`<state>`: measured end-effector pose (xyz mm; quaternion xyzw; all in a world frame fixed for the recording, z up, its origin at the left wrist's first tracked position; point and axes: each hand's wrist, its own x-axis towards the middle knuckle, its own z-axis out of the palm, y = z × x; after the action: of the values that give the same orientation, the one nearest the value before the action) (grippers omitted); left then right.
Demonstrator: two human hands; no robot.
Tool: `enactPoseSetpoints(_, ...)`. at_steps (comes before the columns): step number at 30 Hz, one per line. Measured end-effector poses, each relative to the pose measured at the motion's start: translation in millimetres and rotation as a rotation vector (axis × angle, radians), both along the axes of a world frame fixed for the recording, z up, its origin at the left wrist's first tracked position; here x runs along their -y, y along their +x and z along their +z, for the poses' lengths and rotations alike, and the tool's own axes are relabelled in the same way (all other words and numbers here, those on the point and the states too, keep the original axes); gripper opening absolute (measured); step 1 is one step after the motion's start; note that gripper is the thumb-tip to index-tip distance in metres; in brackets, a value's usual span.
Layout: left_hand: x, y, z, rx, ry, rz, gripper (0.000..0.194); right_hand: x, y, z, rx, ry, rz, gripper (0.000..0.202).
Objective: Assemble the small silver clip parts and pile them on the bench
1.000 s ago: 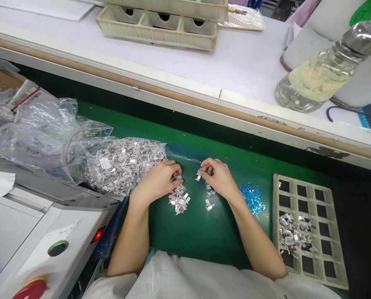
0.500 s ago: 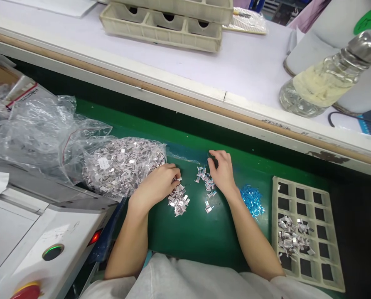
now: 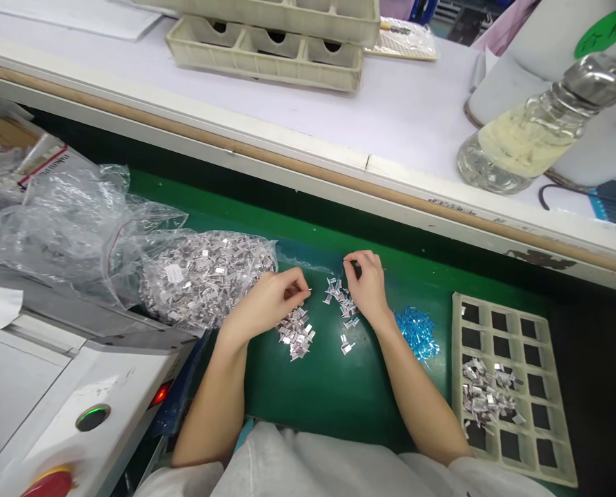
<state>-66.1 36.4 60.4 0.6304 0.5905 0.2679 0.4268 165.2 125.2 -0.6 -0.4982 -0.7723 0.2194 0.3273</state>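
Note:
My left hand (image 3: 276, 297) is closed in a pinch, with the tip of a small silvery metal piece (image 3: 308, 290) showing at the fingertips. Just below it lies a loose pile of silvery metal pieces (image 3: 296, 336). My right hand (image 3: 367, 286) has thumb and forefinger pressed together; what they hold, if anything, is too small to make out. Beside that hand, on the green mat (image 3: 292, 393), sits a group of metal pieces with bluish parts (image 3: 341, 297). A heap of tiny blue pieces (image 3: 417, 334) lies to the right of my right wrist.
A clear bag full of metal pieces (image 3: 204, 276) lies at left, beside crumpled plastic (image 3: 64, 214). A compartment tray (image 3: 556, 407) with metal pieces stands at right. A white shelf (image 3: 308, 117) carries stacked trays (image 3: 266, 62) and a glass bottle (image 3: 519, 145). A machine with a red button (image 3: 49, 482) is lower left.
My left hand has lifted slightly up and right from the silvery pile, a piece now showing at its fingertips. My right thumb and forefinger have come together. The view has shifted a little.

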Motion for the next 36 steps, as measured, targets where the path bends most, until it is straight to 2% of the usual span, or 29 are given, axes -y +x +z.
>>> enactPoseSetpoints(5, -5.2, 12.4, -2.2, 0.242, 0.021, 0.134, 0.014, 11.5, -2.1, 17.1, -0.196, -0.079, -0.012, 0.013)
enactPoseSetpoints(9, -7.7, 21.2, -7.9, 0.394, 0.027, 0.187, 0.017, 20.7, -5.3, 32.1, -0.348, -0.153, 0.008, 0.014)
enactPoseSetpoints(12, -8.9, 25.8, -14.1, 0.427, 0.021, 0.272, 0.021, 25.6, -7.4, 41.3, -0.396, -0.197, 0.016, 0.014)
enactPoseSetpoints(16, -10.0, 30.3, -21.3, 0.454, 0.039, 0.365, 0.025, 31.5, -11.2, 49.9, -0.415, -0.282, 0.116, 0.013)
enactPoseSetpoints(22, -9.3, 35.3, -22.7, 0.516, 0.031, 0.387, 0.02, 36.6, -16.4, 52.0, -0.414, -0.312, 0.158, 0.012)
enactPoseSetpoints(31, -8.5, 37.6, -19.4, 0.461, 0.032, 0.363, 0.021, 34.8, -17.0, 49.6, -0.349, -0.31, 0.139, 0.011)
enactPoseSetpoints(36, -8.2, 38.9, -22.1, 0.451, 0.039, 0.333, 0.02, 30.6, -14.9, 44.7, -0.387, -0.328, 0.156, 0.011)
